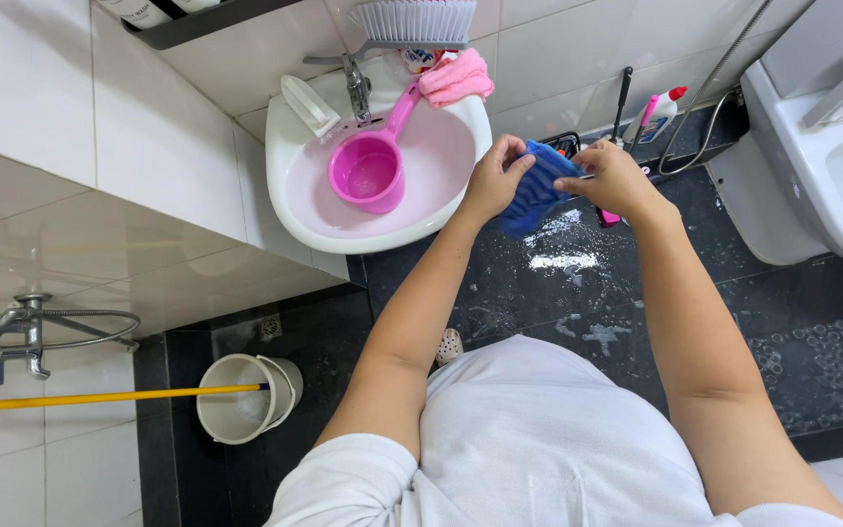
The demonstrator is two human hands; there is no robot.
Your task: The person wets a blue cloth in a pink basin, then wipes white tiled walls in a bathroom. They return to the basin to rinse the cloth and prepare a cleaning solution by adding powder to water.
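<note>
Head view is showing the left hand [493, 179] closing its fingers on the left edge of a blue cloth [536, 190], while the right hand [612, 176] is pinching the cloth's top right corner. The cloth is hanging stretched between both hands, just right of the white washbasin [421, 220] holding a pink dipper [371, 168], above the wet dark floor [558, 293].
</note>
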